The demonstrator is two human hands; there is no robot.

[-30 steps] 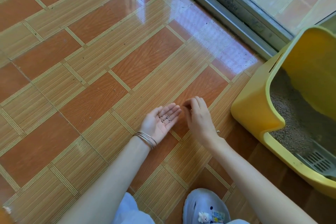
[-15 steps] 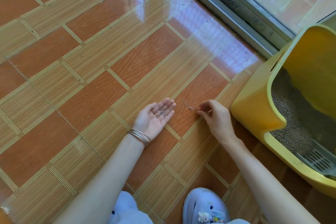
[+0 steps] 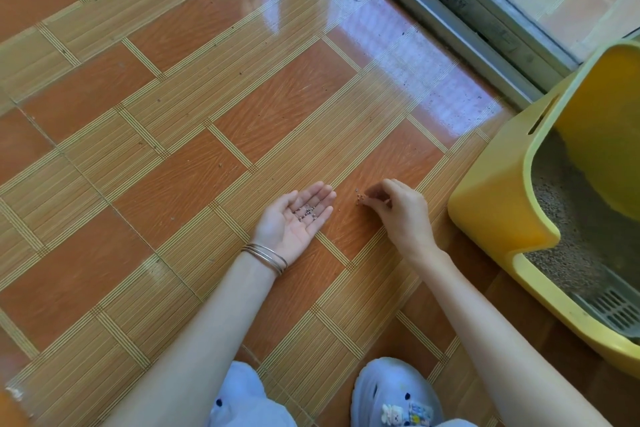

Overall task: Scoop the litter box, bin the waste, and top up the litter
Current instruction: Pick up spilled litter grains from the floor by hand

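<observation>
Stray litter grains (image 3: 361, 198) lie on the tiled floor (image 3: 173, 184) at centre frame, where the right hand (image 3: 394, 210) pinches at them and the left hand (image 3: 294, 218) lies flat, palm up, cupping roughly ten — likely cleanup, next tipping them into the one yellow litter box (image 3: 498, 204) at right.
</observation>
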